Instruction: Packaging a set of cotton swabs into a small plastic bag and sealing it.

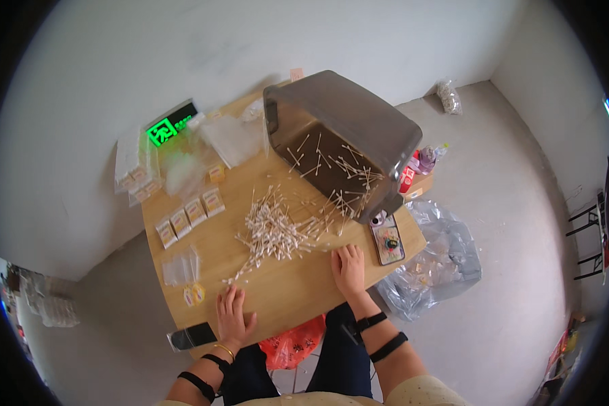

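Note:
A loose heap of white-tipped cotton swabs [274, 227] is spread over the middle of the wooden table [287, 287]. My left hand [233, 318] rests at the near edge with its fingers stretched out. Its fingertips are by a few stray swabs at the heap's near left end. To the right, my right hand [349, 272] lies palm down on the tabletop with its fingers together, just below the heap. I see nothing held in either hand. A grey translucent plastic bin [358, 108] lies on its side behind the heap, with more swabs inside and at its mouth.
Small white boxes [189, 213] stand in a row at left, near clear plastic bags [181, 267]. A phone [388, 242] lies right of my right hand; a dark flat item [191, 336] is at the near left corner. A clear-bagged bin [446, 260] stands on the floor.

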The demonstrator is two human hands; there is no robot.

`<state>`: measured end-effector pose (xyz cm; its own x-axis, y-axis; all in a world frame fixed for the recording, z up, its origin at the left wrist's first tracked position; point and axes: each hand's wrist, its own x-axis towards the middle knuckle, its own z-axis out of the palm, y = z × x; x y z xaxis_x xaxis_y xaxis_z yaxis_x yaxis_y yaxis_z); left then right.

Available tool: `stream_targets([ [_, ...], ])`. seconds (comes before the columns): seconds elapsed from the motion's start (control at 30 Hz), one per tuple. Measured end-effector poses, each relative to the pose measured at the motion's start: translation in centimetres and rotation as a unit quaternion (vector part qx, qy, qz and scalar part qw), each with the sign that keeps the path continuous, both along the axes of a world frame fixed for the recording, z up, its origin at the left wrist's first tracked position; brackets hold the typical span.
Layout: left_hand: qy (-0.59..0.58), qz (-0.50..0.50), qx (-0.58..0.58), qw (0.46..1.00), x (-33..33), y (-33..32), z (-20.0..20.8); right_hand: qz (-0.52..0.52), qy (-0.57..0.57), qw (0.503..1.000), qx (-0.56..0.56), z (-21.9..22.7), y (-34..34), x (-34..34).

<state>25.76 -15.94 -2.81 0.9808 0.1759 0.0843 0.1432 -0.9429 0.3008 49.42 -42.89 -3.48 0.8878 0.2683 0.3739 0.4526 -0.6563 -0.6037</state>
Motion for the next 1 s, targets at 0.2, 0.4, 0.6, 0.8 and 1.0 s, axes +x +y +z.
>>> stream_targets([
  [0.2,0.069,-0.023,0.042,0.996,-0.3,0.1,-0.8,0.006,0.040,0.999,-0.021,1.0,-0.3,0.0],
  [0.4,0.158,-0.039,0.055,0.985,1.0,-1.1,2.6,0.032,0.093,0.995,-0.020,1.3,-1.0,0.8],
  [0.6,0.379,0.163,0.008,0.911,5.8,-7.9,8.1,0.046,0.142,0.989,-0.025,0.9,-1.4,0.9],
  [0.8,0.384,0.146,0.004,0.912,3.4,-8.5,5.2,0.103,0.186,0.977,-0.019,1.2,-1.8,0.7],
  [1.0,0.460,0.145,0.048,0.875,3.4,-9.0,5.0,0.108,0.182,0.976,0.058,0.7,-2.0,0.6],
])
